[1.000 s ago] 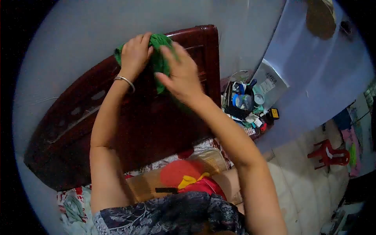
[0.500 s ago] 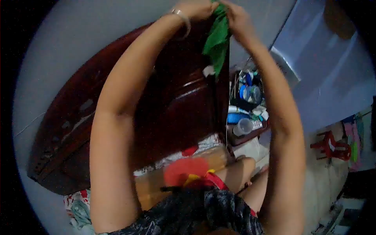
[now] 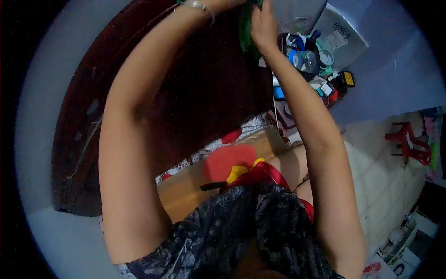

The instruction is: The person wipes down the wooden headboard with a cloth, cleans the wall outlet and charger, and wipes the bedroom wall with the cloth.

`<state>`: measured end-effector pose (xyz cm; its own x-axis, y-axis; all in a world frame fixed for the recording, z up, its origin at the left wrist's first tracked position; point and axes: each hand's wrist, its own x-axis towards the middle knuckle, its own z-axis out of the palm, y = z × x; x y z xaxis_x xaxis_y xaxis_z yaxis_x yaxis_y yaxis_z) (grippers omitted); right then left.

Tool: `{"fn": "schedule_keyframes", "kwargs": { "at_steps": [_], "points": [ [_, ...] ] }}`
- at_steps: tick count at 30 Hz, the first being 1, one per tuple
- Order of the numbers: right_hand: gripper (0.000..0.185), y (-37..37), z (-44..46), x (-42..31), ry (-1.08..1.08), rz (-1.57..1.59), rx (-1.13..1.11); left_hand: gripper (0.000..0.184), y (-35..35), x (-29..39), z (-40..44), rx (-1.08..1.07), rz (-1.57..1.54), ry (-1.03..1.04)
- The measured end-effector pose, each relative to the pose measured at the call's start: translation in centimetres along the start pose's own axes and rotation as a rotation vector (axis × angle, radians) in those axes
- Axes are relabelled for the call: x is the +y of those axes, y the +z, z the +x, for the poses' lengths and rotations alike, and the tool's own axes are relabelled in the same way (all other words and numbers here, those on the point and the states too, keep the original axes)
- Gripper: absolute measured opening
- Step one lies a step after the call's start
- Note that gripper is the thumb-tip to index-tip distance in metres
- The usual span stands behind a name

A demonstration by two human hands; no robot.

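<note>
A green cloth (image 3: 245, 29) hangs between my two hands at the top of the view, in front of a dark red-brown wooden headboard (image 3: 200, 83). My left hand (image 3: 225, 4), with a bracelet on its wrist, is closed at the cloth's upper left, its fingertips partly cut off by the frame edge. On the other side, my right hand (image 3: 265, 29) has its fingers pressed together against the cloth's right part. The cloth's upper end lies out of view.
Right of the headboard, a small cabinet top holds jars, a clear container (image 3: 306, 60) and a black-and-yellow box (image 3: 347, 79). A red plastic chair (image 3: 409, 142) stands on the tiled floor (image 3: 371, 162). Below me are a wooden edge (image 3: 181, 190) and a patterned sheet (image 3: 204, 156).
The view has shifted, so both hands and the green cloth sit higher in the frame and are partly cut off. More of the cabinet and floor shows at the right.
</note>
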<state>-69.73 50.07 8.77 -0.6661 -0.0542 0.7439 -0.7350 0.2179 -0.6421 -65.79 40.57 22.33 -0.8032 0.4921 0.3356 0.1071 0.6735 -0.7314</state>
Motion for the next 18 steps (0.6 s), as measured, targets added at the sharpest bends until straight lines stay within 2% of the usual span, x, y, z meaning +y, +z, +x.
{"fn": "schedule_keyframes", "kwargs": {
  "at_steps": [2, 3, 4, 6, 7, 8, 10, 11, 12, 13, 14, 16, 17, 18],
  "points": [
    [0.042, -0.6, -3.1, -0.7, -0.020, 0.041, 0.070, 0.040, 2.9, 2.8, -3.3, 0.330, 0.073, 0.099],
    [0.044, -1.0, -4.6, -0.6, -0.060, 0.078, 0.150, 0.047, 0.6, 4.2, -4.4, 0.090, 0.151, 0.132],
    [0.044, -1.1, -6.4, 0.1, -0.056, 0.081, 0.152, 0.047, 0.3, 5.2, -5.3, 0.087, 0.153, 0.137],
    [0.046, -1.2, -10.5, 1.1, -0.063, -0.223, 0.097, 0.049, 1.7, 8.0, -8.4, 0.096, 0.271, 0.169],
    [0.046, -1.6, -12.2, 0.8, -0.023, -0.200, 0.100, 0.048, 3.1, 9.6, -9.9, 0.106, 0.080, 0.088],
    [0.046, -1.6, -14.1, 1.1, -0.011, -0.196, 0.097, 0.048, 3.2, 10.9, -10.8, 0.095, 0.077, 0.096],
    [0.047, -1.6, -18.4, 2.1, 0.125, -0.191, 0.044, 0.037, 2.7, 13.4, -12.3, 0.273, -0.523, -0.042],
    [0.047, -1.8, -20.3, 2.4, 0.132, -0.186, 0.040, 0.046, 3.6, 15.0, -14.0, 0.257, -0.579, -0.033],
    [0.047, -2.0, -21.9, 2.7, 0.226, -0.179, 0.000, 0.046, 3.6, 16.2, -14.9, 0.253, -0.574, -0.028],
    [0.047, -2.2, -23.5, 3.0, 0.319, -0.170, -0.037, 0.037, 3.2, 17.5, -15.5, 0.200, -0.740, -0.113],
    [0.047, -2.5, -25.2, 3.4, 0.321, -0.163, -0.026, 0.028, 2.8, 18.7, -16.0, 0.148, -0.906, -0.196],
    [0.051, -3.3, -28.0, 3.9, 0.522, 0.064, -0.063, 0.029, 2.8, 21.3, -16.7, 0.057, -1.024, -0.275],
    [0.053, -3.7, -29.1, 4.0, 0.587, 0.142, -0.067, 0.038, 3.2, 22.6, -16.8, 0.029, -1.082, -0.323],
    [0.054, -4.3, -29.9, 3.7, 0.593, 0.074, -0.134, 0.038, 4.0, 23.0, -17.0, 0.034, -1.073, -0.310]
  ]
}}
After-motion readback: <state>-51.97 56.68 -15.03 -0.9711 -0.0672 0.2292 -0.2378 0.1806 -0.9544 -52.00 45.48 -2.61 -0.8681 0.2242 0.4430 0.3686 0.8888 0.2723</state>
